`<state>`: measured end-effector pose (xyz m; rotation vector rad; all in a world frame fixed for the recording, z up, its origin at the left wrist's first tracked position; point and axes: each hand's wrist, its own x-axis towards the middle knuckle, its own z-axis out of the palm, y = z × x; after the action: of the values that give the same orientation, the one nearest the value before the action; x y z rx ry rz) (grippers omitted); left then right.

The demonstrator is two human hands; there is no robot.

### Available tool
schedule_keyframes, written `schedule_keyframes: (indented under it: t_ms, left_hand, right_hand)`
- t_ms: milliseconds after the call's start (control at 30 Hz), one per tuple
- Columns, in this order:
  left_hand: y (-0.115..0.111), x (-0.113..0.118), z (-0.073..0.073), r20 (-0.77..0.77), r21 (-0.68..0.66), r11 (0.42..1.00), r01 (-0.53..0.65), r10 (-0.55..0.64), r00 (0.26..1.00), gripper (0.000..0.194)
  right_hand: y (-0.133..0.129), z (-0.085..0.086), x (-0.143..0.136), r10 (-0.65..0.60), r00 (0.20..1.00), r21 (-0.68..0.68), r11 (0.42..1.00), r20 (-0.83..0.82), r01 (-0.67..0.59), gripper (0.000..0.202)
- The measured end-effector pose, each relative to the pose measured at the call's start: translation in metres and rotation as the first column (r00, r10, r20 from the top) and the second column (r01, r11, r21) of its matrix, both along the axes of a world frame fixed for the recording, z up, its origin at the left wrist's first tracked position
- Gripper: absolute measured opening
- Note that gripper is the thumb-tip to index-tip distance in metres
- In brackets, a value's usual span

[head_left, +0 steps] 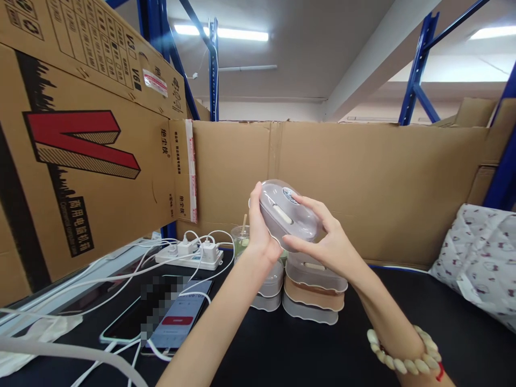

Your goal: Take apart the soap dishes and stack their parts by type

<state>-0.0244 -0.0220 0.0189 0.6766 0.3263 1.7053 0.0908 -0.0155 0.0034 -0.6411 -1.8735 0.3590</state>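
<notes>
Gripping a tilted, translucent rounded container [278, 207] from both sides, the left hand [263, 234] and right hand [327, 236] raise it above the black tabletop [298, 355], near stacked containers [314, 295]; phones [187, 303] lie leftward.

At lower right, I see a bracelet [399, 366] of chunky cream beads. Beside it, I spot a red cord [440, 372].

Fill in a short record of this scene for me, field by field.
Left hand: holding the clear-lidded container
Right hand: thumb and fingers on the same container
Right wrist: beaded bracelet
Lower in view: stacked containers on a black tabletop
Left side: white power strip, two phones, cables
Far right: patterned white package
Backdrop: cardboard panel
</notes>
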Motion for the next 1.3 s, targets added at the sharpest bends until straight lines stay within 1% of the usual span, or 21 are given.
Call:
schedule_keyframes:
  t_ms: [100,200,267,333,367,400,433,467,500,533,567,633,700,800,867,933,1000,1100,1167,1233,1300]
  left_hand:
    - [-0.003,0.001,0.000,-0.110,0.088,0.993,-0.075,0.085,0.990,0.052]
    - [-0.007,0.002,0.001,-0.234,0.186,0.971,-0.148,0.190,0.954,0.057]
    - [-0.011,-0.003,0.004,-0.319,0.230,0.955,-0.187,0.256,0.913,0.066]
    - [-0.014,-0.015,0.005,-0.390,0.239,0.925,-0.295,0.369,0.844,0.073]
    - [-0.016,-0.022,0.003,-0.419,0.229,0.894,-0.384,0.447,0.790,0.075]
    - [-0.018,-0.031,0.001,-0.432,0.222,0.827,-0.516,0.558,0.709,0.075]
    - [-0.021,-0.040,-0.004,-0.452,0.219,0.744,-0.632,0.651,0.610,0.074]
    - [-0.023,-0.049,-0.011,-0.468,0.218,0.642,-0.735,0.730,0.498,0.070]
    - [-0.026,-0.057,-0.020,-0.490,0.243,0.557,-0.794,0.777,0.395,0.064]
    - [-0.029,-0.063,-0.031,-0.513,0.276,0.510,-0.815,0.795,0.324,0.057]
    - [-0.032,-0.069,-0.043,-0.541,0.308,0.497,-0.811,0.793,0.281,0.050]
    - [-0.037,-0.076,-0.068,-0.602,0.359,0.493,-0.792,0.771,0.207,0.039]
    - [-0.040,-0.078,-0.093,-0.665,0.425,0.527,-0.736,0.734,0.141,0.037]
    - [-0.040,-0.078,-0.123,-0.724,0.522,0.549,-0.653,0.690,0.001,0.040]
    - [-0.037,-0.078,-0.135,-0.750,0.538,0.560,-0.631,0.659,-0.054,0.044]
    - [-0.034,-0.078,-0.140,-0.768,0.545,0.580,-0.606,0.635,-0.083,0.047]
    - [-0.033,-0.078,-0.141,-0.788,0.541,0.611,-0.578,0.607,-0.096,0.048]
    - [-0.035,-0.079,-0.139,-0.807,0.536,0.637,-0.554,0.580,-0.114,0.054]
    - [-0.038,-0.081,-0.139,-0.810,0.536,0.638,-0.552,0.573,-0.124,0.061]
    - [-0.042,-0.081,-0.141,-0.817,0.527,0.642,-0.557,0.563,-0.123,0.068]
    - [-0.047,-0.079,-0.142,-0.807,0.529,0.637,-0.561,0.582,-0.102,0.069]
  right_hand:
    - [-0.005,0.004,-0.001,-0.004,1.000,-0.117,0.993,0.009,0.005,0.072]
    - [-0.004,0.014,-0.007,-0.023,0.999,-0.155,0.988,-0.033,0.017,0.091]
    - [0.000,0.026,-0.014,0.042,0.999,-0.171,0.985,0.031,-0.036,0.100]
    - [0.007,0.039,-0.022,0.134,0.975,-0.221,0.971,0.176,-0.094,0.096]
    - [0.011,0.044,-0.027,0.164,0.949,-0.252,0.963,0.267,-0.096,0.092]
    - [0.014,0.049,-0.032,0.176,0.913,-0.277,0.958,0.368,-0.073,0.090]
    - [0.017,0.052,-0.038,0.173,0.864,-0.291,0.956,0.474,-0.032,0.090]
    - [0.019,0.053,-0.043,0.157,0.799,-0.291,0.956,0.580,0.023,0.091]
    - [0.021,0.051,-0.048,0.136,0.722,-0.280,0.956,0.679,0.083,0.094]
    - [0.023,0.048,-0.053,0.110,0.637,-0.258,0.956,0.763,0.143,0.096]
    - [0.025,0.044,-0.058,0.087,0.555,-0.233,0.952,0.827,0.199,0.098]
    - [0.028,0.032,-0.065,0.059,0.435,-0.194,0.942,0.899,0.274,0.100]
    - [0.033,0.021,-0.070,0.051,0.379,-0.177,0.936,0.924,0.305,0.101]
    - [0.039,0.010,-0.075,0.104,0.368,-0.234,0.916,0.924,0.327,0.104]
    - [0.039,0.011,-0.077,0.161,0.379,-0.297,0.894,0.911,0.336,0.110]
    - [0.035,0.015,-0.077,0.203,0.391,-0.347,0.873,0.898,0.344,0.117]
    - [0.030,0.022,-0.075,0.221,0.396,-0.371,0.858,0.891,0.355,0.121]
    - [0.025,0.033,-0.063,0.198,0.436,-0.367,0.863,0.878,0.347,0.115]
    - [0.026,0.037,-0.046,0.163,0.453,-0.341,0.874,0.876,0.345,0.110]
    - [0.029,0.037,-0.023,0.135,0.417,-0.301,0.882,0.899,0.364,0.114]
    - [0.033,0.031,0.002,0.101,0.352,-0.249,0.880,0.930,0.404,0.122]
